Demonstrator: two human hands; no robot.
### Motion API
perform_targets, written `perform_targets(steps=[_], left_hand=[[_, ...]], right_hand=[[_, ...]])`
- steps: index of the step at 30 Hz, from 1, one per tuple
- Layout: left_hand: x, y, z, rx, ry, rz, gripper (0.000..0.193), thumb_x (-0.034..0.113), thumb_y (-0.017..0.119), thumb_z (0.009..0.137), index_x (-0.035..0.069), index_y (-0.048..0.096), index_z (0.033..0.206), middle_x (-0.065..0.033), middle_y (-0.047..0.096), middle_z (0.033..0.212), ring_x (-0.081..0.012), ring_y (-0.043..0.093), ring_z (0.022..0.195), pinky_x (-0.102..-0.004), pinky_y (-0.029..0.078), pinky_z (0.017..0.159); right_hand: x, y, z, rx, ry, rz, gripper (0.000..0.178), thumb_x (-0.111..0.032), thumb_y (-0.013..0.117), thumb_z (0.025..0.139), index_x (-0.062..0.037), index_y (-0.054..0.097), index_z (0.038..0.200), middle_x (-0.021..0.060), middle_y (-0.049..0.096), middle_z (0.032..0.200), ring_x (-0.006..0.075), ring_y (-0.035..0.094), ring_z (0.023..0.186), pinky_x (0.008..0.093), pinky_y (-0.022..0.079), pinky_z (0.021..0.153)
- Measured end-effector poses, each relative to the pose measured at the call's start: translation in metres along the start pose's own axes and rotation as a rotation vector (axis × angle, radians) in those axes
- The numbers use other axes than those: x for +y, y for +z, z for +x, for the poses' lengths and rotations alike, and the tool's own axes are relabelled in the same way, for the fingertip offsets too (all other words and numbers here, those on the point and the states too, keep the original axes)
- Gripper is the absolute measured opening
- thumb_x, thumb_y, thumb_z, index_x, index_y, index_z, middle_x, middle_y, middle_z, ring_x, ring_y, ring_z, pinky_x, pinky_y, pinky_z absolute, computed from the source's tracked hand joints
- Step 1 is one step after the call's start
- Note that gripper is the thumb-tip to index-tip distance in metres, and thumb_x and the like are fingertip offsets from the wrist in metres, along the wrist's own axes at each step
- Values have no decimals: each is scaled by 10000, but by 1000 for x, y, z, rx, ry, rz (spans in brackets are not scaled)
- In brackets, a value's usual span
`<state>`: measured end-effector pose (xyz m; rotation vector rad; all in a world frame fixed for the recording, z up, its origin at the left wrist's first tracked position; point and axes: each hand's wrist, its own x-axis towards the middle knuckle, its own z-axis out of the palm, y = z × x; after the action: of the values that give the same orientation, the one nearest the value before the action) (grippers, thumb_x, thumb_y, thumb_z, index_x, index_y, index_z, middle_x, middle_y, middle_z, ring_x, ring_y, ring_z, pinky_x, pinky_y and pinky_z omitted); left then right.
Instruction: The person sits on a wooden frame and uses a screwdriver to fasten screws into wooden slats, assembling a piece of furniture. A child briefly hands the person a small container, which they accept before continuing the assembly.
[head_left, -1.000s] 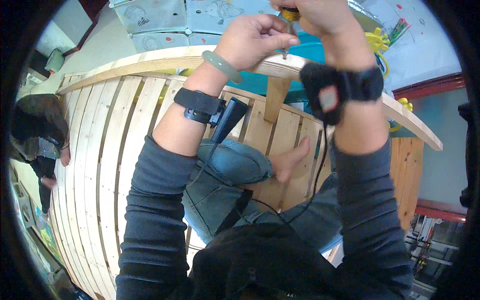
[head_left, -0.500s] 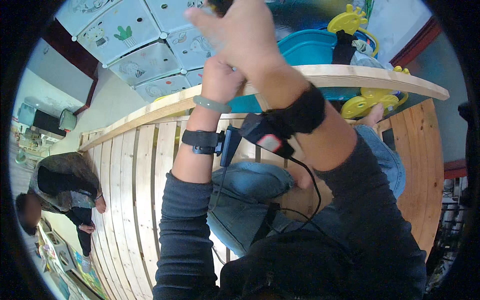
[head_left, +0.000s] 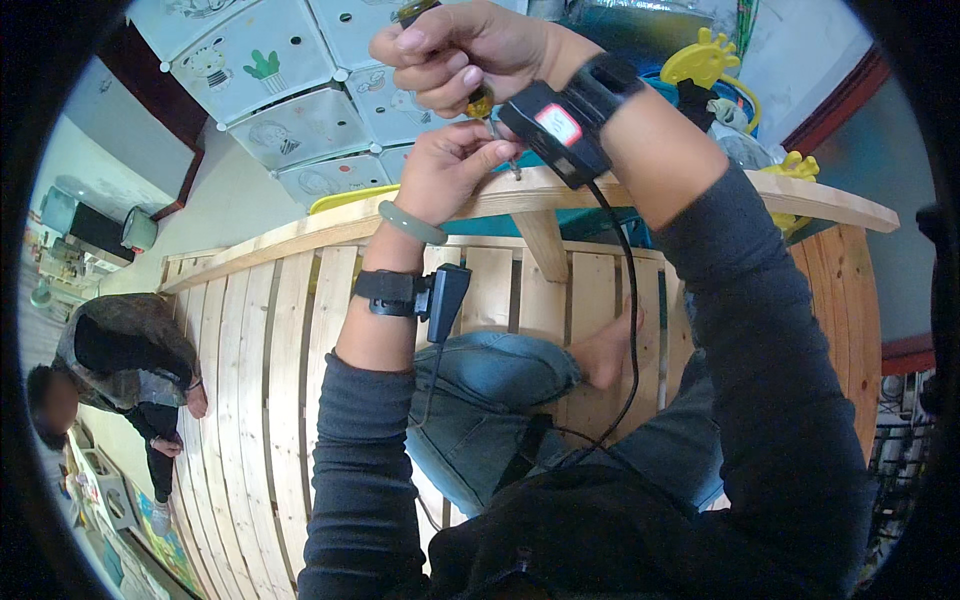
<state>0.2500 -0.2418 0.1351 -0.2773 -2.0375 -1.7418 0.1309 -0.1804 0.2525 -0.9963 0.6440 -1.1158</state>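
Note:
My right hand (head_left: 465, 55) is wrapped round the yellow-and-black handle of a screwdriver (head_left: 481, 104), held tilted above the wooden rail (head_left: 600, 188). Its metal shaft runs down to my left hand (head_left: 450, 170), whose thumb and forefinger pinch it low down. Just below those fingers a small screw (head_left: 516, 172) stands at the rail's top edge; where tip and screw meet is partly covered. A pale bangle (head_left: 412, 223) circles my left wrist, and both forearms wear black straps with small boxes and cables.
I sit on a slatted wooden platform (head_left: 290, 390), where a post (head_left: 541, 245) backs the rail. Beyond stand white cabinets with drawings (head_left: 300, 130) and yellow plastic parts (head_left: 700, 62). Another person (head_left: 130, 360) sits at the left edge. A cable (head_left: 632, 330) hangs from my right wrist.
My right hand has turned over, its curled fingers and the screwdriver coming into clear view. The left hand has shifted slightly right along the rail, and the screw now shows.

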Motion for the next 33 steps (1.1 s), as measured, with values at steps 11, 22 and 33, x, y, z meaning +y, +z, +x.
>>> perform_targets(steps=[11, 22, 33], left_hand=[[-32, 1, 27, 244, 231, 390, 288, 251, 749, 821, 24, 688, 987, -81, 716, 829, -137, 648, 713, -283, 512, 692], [-3, 2, 0, -15, 57, 488, 203, 193, 776, 799, 19, 715, 883, -40, 710, 805, -72, 629, 739, -236, 509, 687], [-7, -7, 5, 15, -107, -192, 356, 244, 564, 975, -13, 602, 1218, -118, 680, 1085, -169, 636, 985, -304, 498, 918]], right_hand=[[48, 44, 18, 1288, -706, -1174, 316, -287, 708, 816, 0, 590, 873, 140, 628, 716, 290, 611, 611, 386, 485, 595], [18, -18, -8, -68, 127, 50, 243, -348, 588, 949, -123, 555, 862, -105, 373, 563, -26, 346, 432, 178, 274, 440], [-13, 35, -94, 994, -462, -522, 250, -284, 615, 937, -91, 577, 783, -49, 499, 617, 61, 433, 470, 203, 342, 437]])
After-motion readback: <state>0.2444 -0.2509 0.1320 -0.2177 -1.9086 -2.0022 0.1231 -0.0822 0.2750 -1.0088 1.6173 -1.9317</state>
